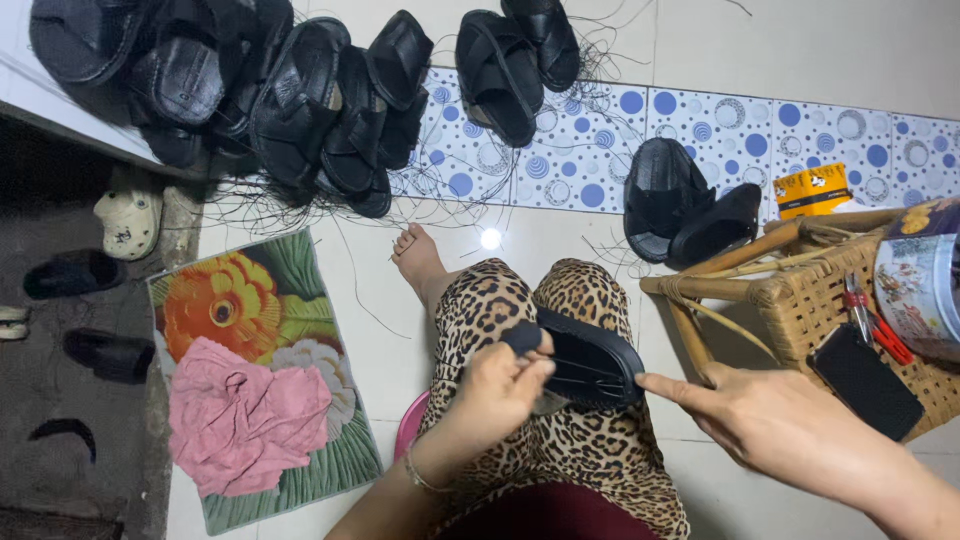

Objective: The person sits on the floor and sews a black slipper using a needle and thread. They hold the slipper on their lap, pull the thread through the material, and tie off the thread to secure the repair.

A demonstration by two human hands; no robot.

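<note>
A black sandal (590,362) rests on my lap over leopard-print trousers (560,450). My left hand (495,390) grips its near end, fingers closed around the strap edge. My right hand (760,415) touches the sandal's other end with an outstretched index finger, the remaining fingers loosely spread. My bare foot (418,258) rests on the white tile floor ahead.
Several black sandals (300,95) lie piled at the top left, another pair (690,205) in the middle right. A wicker stool (820,300) at right carries a dark phone (865,380), red pliers (880,330) and a tin. A floral mat (260,300) with pink cloth (245,415) lies left.
</note>
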